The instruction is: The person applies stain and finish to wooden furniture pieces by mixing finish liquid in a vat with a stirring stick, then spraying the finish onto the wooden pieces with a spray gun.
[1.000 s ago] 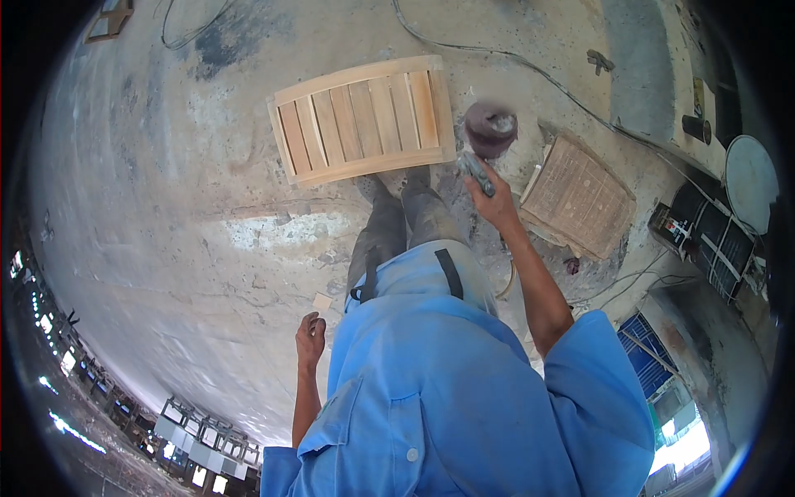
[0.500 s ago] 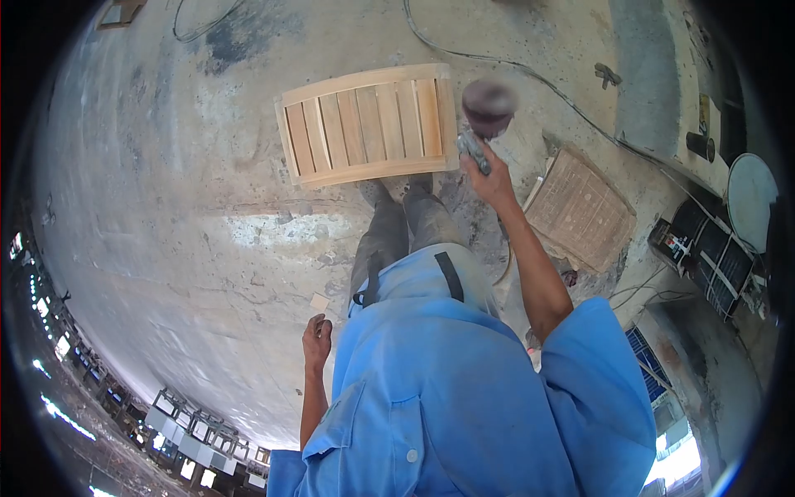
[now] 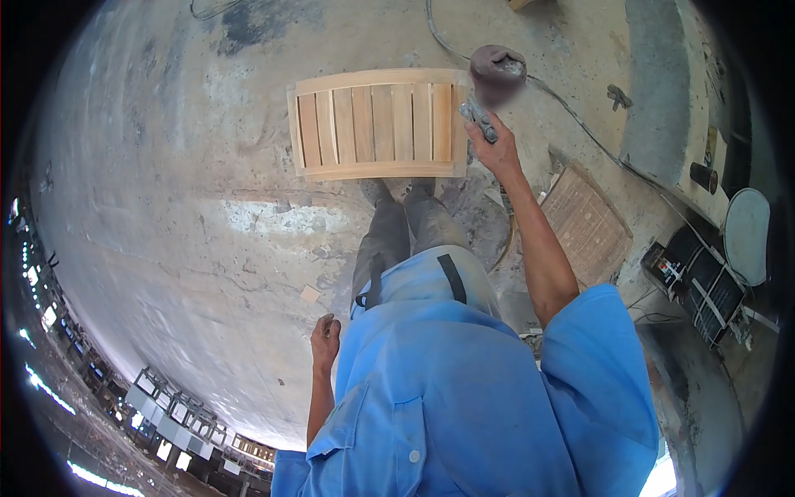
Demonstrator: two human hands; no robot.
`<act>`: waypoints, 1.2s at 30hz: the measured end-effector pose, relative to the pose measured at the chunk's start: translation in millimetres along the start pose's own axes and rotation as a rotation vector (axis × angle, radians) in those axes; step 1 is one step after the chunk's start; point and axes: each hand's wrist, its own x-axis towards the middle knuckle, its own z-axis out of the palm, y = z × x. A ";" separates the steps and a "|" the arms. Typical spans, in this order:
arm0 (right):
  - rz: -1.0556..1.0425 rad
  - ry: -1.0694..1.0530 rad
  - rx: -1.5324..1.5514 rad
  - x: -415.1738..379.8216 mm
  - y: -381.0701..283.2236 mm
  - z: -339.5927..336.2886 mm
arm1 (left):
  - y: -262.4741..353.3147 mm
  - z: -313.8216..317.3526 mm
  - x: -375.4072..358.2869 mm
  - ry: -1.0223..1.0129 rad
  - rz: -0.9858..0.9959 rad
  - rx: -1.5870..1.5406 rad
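Sander point(image 3: 495, 66) | R hand point(image 3: 494, 149) grip clenched on handle, by slat panel point(image 3: 377, 124) | L hand point(image 3: 325, 340) loosely curled, holds nothing

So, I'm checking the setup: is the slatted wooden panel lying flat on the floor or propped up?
Lying flat: the slatted wooden panel rests face up on the concrete floor, all slats visible, nothing under it.

It is bright day. My view bends round like a fishbowl, with black corners. The tool point(image 3: 497, 63) at the top is blurry. White glare shines at the bottom edges.
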 end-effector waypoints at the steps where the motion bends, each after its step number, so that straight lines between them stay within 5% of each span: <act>1: -0.026 0.008 -0.013 0.7 -1.2 1.9 | -4.4 1.9 1.0 -0.004 -0.004 -0.009; 11: -0.065 -0.012 -0.043 8.8 -3.2 24.9 | 8.3 0.7 -5.6 0.008 -0.020 -0.021; 27: 0.089 -0.138 -0.099 -113.4 21.6 27.8 | 6.0 5.4 5.2 -0.035 -0.053 -0.019; 36: 0.121 -0.093 -0.070 -65.1 27.9 38.6 | 9.5 -4.8 11.9 -0.014 -0.013 0.002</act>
